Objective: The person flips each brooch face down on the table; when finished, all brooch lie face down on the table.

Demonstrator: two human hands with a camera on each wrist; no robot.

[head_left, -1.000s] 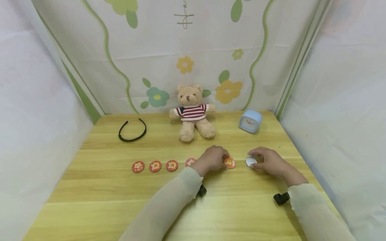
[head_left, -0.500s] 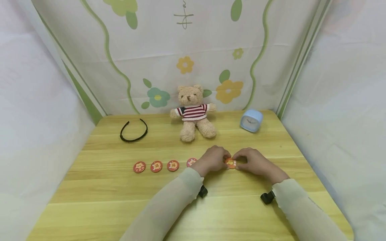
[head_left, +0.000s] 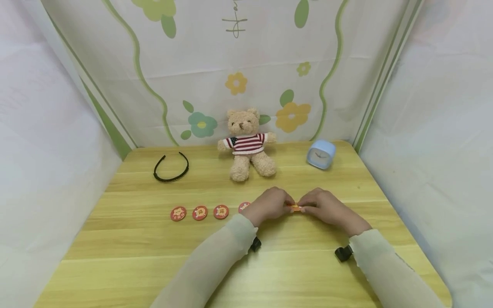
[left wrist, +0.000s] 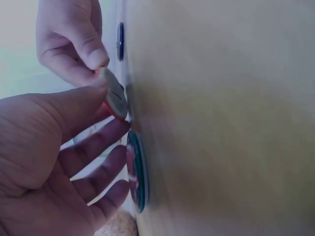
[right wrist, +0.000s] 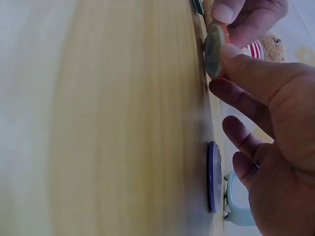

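Note:
My left hand (head_left: 271,203) and right hand (head_left: 324,207) pinch a round orange badge (head_left: 295,207) from opposite sides with thumbs and fingers. The badge (left wrist: 114,93) is tipped up on edge just over the table, its greyish back with a thin dark pin line turned to the left wrist camera. Below the left hand's other fingers lies a round green-rimmed badge (left wrist: 138,172). Under my right hand's lower fingers a dark-blue-rimmed disc (right wrist: 214,177) lies flat; in the head view that hand hides it.
Several red round badges (head_left: 200,212) form a row to the left, one partly behind the left wrist. Behind them are a black headband (head_left: 170,177), a teddy bear (head_left: 246,144) in a striped shirt and a light-blue clock (head_left: 321,154). White cloth walls enclose the wooden table (head_left: 154,273).
My right hand has left the white disc and moved left to the orange badge. That badge, flat before, is now tilted up between both hands. My left hand has barely shifted.

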